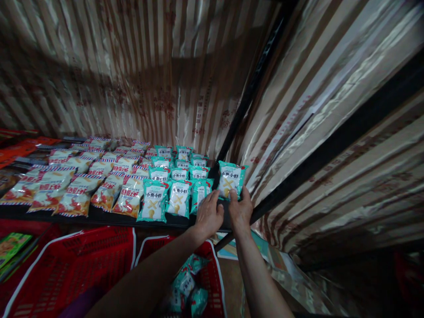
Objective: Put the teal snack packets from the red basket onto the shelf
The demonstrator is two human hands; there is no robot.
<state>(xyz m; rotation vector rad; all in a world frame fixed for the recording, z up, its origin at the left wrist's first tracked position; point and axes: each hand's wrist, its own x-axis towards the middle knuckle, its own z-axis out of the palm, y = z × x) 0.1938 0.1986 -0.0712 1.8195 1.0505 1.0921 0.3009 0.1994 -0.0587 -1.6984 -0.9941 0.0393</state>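
My right hand point(240, 209) grips a teal and white snack bag point(231, 177) at its lower right, with the thumb across the front. The bag stands tilted up at the right end of the black shelf point(126, 217). My left hand point(209, 213) is just to the left, fingers stretched out and thumb apart. It covers the lower right part of another teal snack bag point(200, 190), and whether it touches that bag I cannot tell. Two more front bags, the middle teal bag point(179, 198) and the left teal bag point(153, 201), stand beside it, with rows of the same kind behind.
White and orange snack bags point(77, 194) fill the shelf farther left. Below stand a red basket point(79, 260) and a second red basket point(217, 269) holding several teal bags point(185, 282). A black post point(247, 101) and striped sheeting point(132, 66) bound the back and right.
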